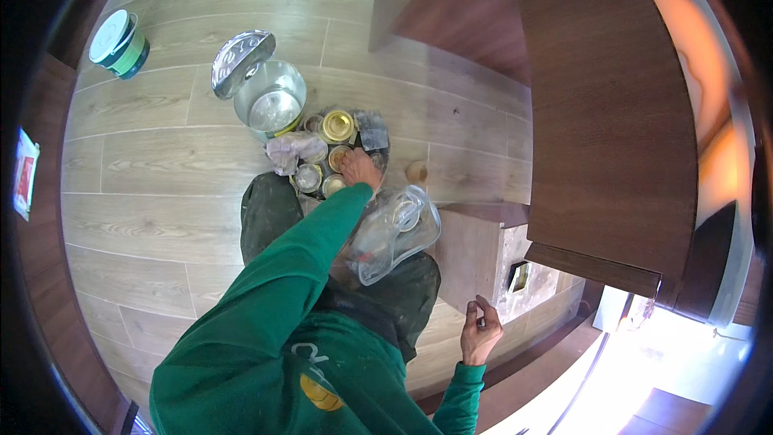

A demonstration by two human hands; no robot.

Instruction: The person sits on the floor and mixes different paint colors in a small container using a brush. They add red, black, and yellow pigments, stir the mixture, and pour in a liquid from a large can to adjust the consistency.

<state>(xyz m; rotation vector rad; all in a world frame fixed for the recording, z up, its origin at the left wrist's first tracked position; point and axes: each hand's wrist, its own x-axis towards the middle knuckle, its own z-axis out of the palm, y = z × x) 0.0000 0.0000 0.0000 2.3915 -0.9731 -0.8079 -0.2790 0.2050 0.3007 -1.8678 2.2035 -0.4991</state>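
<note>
My left hand (360, 169) reaches down into a cluster of small tins and jars on the floor. Its fingertips are hidden at a small round tin (338, 158) with brownish contents. Around it stand a gold-coloured tin (337, 126), a small whitish jar (308, 178) and another small tin (333, 185). Crumpled pale cloth or plastic (295, 150) lies at their left. My right hand (481, 337) is raised at the lower right, thumb and fingertips close together; anything between them is too small to make out. A clear plastic bag (394, 234) with a round item inside lies by my knee.
A large metal-looking can (272, 101) with its silvery lid (241, 63) folded back stands beyond the tins. A green-and-white bucket (121, 44) sits at far left. Brown cabinet panels (604, 105) and a low wooden box (471, 254) border the right side.
</note>
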